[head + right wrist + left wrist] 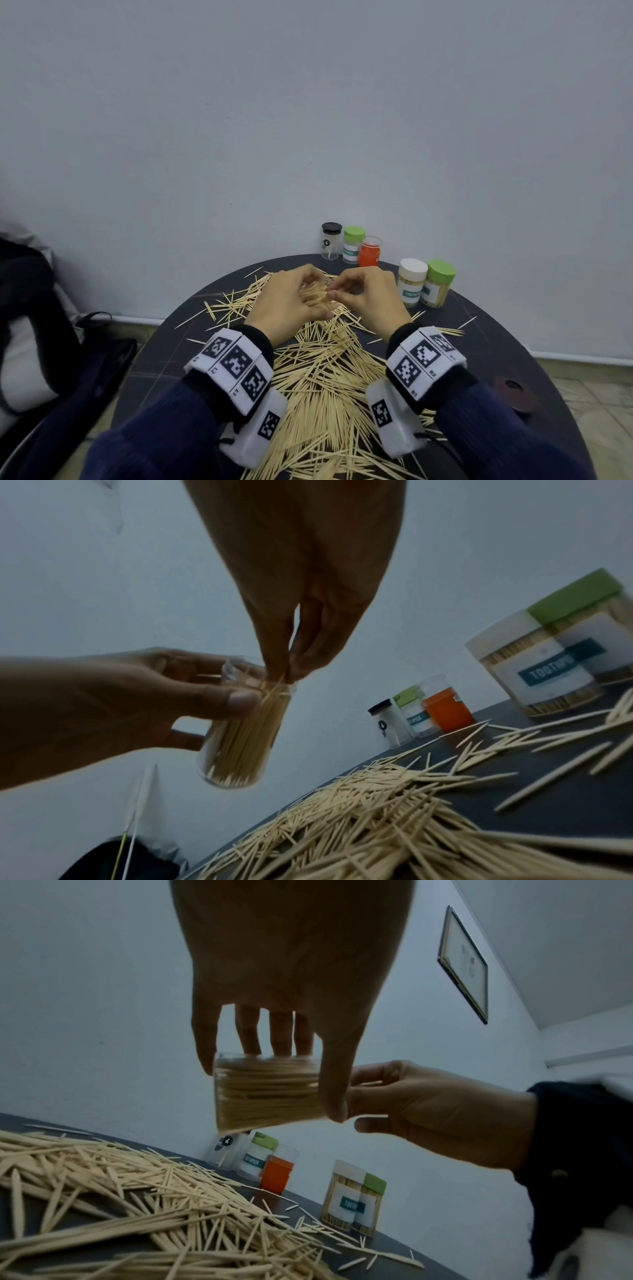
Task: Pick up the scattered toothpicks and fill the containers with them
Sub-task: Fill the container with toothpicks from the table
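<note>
Left hand has its grip wrapped around a clear container nearly full of toothpicks, held up above the dark surface. Right hand pinches a few toothpicks at its mouth. A big loose toothpick pile lies below, with five more jars standing at the far right edge.

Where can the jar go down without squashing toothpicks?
Bare dark table shows left of the toothpick pile, and more at the right edge near the brown disc. The middle is crowded with toothpicks, the back with the jars, so neither suits the clear jar.
</note>
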A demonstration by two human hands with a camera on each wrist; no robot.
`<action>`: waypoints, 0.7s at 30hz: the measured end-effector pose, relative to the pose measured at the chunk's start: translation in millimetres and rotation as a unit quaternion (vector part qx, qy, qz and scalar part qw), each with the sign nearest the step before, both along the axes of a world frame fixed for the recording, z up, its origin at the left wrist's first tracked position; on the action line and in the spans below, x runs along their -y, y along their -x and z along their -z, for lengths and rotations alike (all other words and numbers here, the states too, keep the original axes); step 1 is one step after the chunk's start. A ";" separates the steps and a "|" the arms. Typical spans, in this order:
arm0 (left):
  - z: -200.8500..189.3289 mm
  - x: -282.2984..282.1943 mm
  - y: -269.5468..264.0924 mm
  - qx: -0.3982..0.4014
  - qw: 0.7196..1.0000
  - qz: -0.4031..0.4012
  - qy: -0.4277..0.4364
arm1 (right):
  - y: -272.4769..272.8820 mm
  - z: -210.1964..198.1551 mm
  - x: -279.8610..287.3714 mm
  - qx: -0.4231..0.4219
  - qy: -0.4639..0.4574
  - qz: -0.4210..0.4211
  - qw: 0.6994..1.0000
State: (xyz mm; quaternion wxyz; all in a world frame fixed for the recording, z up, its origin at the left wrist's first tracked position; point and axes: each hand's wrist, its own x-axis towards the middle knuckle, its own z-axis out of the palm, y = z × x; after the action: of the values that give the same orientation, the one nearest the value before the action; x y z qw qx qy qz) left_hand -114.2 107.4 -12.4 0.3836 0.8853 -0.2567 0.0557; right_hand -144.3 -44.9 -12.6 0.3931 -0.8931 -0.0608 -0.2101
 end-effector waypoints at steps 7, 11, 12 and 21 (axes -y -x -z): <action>-1.9 -2.1 -1.4 0.010 1.000 -0.023 -0.015 | 1.8 -5.4 1.0 -0.034 0.010 -0.064 0.997; -0.2 -1.3 -0.5 0.001 1.000 -0.005 -0.019 | -0.9 -3.9 3.1 -0.029 0.042 -0.029 0.998; 0.4 -0.4 0.1 0.000 1.000 -0.001 -0.024 | -1.1 -3.5 3.2 -0.026 0.058 -0.013 0.998; -1.2 -2.2 -1.3 0.012 0.999 -0.010 -0.030 | -0.1 -4.8 3.0 -0.030 0.043 -0.006 0.999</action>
State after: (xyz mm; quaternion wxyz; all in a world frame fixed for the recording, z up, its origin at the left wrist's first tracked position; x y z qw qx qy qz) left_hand -113.0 109.6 -11.1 0.3534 0.8982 -0.2538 0.0627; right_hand -144.2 -47.9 -7.8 0.3575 -0.9145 -0.0633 -0.1785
